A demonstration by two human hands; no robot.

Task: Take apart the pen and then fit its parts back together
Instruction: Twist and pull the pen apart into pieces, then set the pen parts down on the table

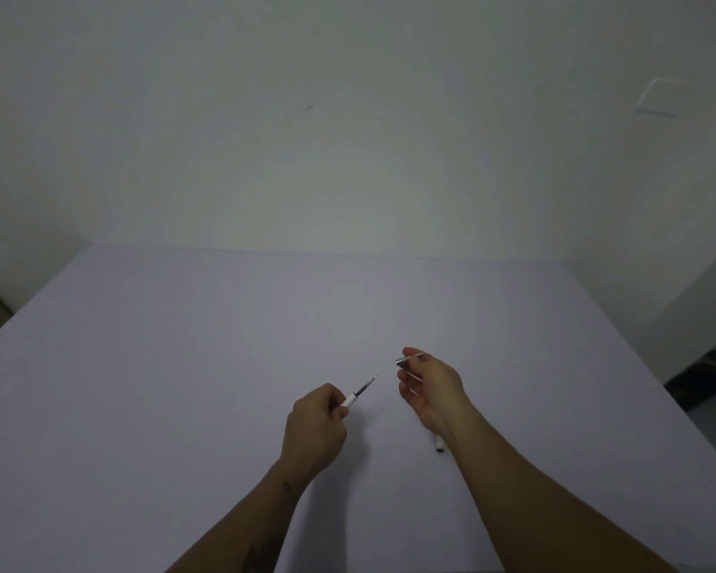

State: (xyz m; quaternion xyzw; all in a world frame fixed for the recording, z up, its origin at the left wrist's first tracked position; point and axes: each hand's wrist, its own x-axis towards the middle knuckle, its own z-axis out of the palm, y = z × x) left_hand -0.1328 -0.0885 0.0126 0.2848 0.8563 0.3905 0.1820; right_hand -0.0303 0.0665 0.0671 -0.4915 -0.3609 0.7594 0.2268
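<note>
My left hand (316, 423) is closed around the white pen barrel (351, 401), most of which is hidden in the fist. The dark ink refill (366, 387) sticks out of the barrel, its tip pointing up and to the right. My right hand (430, 388) pinches a small grey tip piece (408, 358) between thumb and fingers, a short gap away from the refill's tip. A white pen cap (440, 443) lies on the table, partly hidden under my right wrist.
The pale lilac table (224, 345) fills the lower view, its far edge against a white wall (348, 138). The table's right edge drops to a dark floor area (707, 374) with some objects.
</note>
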